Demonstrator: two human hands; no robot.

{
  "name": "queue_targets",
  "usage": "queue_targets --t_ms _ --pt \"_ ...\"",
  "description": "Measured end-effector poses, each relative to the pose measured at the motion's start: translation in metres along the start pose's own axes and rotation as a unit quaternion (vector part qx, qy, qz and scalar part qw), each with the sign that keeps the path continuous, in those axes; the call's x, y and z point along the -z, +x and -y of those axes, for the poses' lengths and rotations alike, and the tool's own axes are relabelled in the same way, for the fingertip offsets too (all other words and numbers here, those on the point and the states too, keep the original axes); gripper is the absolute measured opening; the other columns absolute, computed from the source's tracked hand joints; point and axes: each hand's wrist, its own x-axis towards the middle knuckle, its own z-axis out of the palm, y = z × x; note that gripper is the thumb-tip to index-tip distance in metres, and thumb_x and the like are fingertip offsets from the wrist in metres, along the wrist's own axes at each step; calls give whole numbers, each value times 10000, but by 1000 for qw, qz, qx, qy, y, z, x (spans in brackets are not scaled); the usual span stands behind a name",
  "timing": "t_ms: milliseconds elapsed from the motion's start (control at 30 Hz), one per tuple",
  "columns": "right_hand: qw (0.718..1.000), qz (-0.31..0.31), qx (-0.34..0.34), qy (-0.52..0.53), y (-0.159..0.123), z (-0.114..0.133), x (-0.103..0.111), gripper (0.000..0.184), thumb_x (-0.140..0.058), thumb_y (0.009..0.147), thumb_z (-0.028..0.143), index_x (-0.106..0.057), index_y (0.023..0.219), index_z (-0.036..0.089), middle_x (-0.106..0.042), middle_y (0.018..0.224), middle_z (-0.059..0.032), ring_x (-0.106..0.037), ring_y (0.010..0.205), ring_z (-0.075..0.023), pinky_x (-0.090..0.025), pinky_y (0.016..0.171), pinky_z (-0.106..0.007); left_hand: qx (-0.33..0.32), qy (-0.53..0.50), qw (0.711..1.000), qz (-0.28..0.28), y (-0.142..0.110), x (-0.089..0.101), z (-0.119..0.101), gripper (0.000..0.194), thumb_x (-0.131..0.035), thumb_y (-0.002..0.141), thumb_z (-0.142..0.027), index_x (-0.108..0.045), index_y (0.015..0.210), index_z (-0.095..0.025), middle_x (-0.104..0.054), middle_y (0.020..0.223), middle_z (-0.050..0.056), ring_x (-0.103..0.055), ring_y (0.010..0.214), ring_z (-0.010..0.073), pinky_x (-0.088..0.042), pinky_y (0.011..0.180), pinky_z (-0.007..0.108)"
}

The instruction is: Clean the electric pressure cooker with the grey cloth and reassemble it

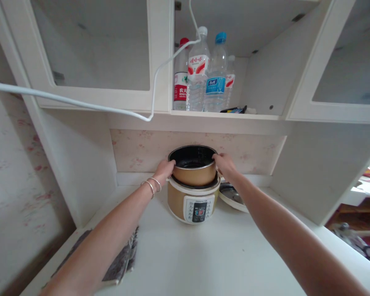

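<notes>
A gold inner pot (193,172) with a dark inside sits partly raised out of a gold and white rice cooker (193,201) on the white counter (203,259). My left hand (164,170) grips the pot's left rim, with two bangles on the wrist. On the opposite rim, my right hand (224,163) is closed round the edge. The cooker's control panel (200,208) faces me.
The cooker's lid (232,195) lies to the right of it. A folded cloth (123,259) lies at the counter's left. Several water bottles (203,72) stand in the open cupboard above. A white cable (80,102) hangs across the cupboard doors.
</notes>
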Motion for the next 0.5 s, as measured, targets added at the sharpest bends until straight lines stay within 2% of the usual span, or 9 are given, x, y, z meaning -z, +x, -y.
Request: queue_targets --t_ms 133,200,267,333,400,500 --pt "996 -22 38 83 -12 33 9 264 -498 763 423 -567 808 172 -472 559 36 -429 520 -112 -336 507 -240 -18 -66 998 -7 -16 18 -26 181 -626 707 -315 -543 790 -177 -562 668 10 -539 576 121 -504 557 264" --pt "983 -26 74 163 -23 48 9 242 -540 744 421 -533 782 182 -436 546 57 -387 507 -100 -325 504 -235 -19 -102 995 -2 -25 35 -37 269 -698 640 -279 -562 848 -177 -597 748 21 -548 623 123 -549 627 322" --pt "967 -19 110 231 -37 63 7 238 -580 728 419 -498 754 197 -414 542 69 -366 506 -96 -317 503 -230 4 -111 993 28 -35 56 -44 287 -709 598 -207 -584 852 -161 -613 774 35 -557 629 132 -565 664 398" --pt "957 2 130 261 -52 76 0 259 -602 726 430 -468 731 209 -409 546 73 -365 510 -95 -312 502 -225 32 -112 991 63 -45 80 -46 237 -674 595 -149 -596 819 -138 -610 740 39 -563 604 137 -568 671 453" --pt "948 34 140 284 -67 87 -9 286 -606 738 450 -448 712 213 -413 552 71 -367 512 -95 -308 498 -222 41 -143 986 75 -57 103 -44 155 -638 607 -102 -585 751 -122 -573 647 19 -538 545 119 -573 668 476" --pt "929 109 139 326 -92 97 -29 314 -554 790 493 -439 705 214 -417 563 66 -364 499 -92 -303 485 -219 62 -219 973 23 -76 135 -34 121 -582 616 -10 -551 665 -116 -481 529 -27 -453 460 80 -581 653 504"
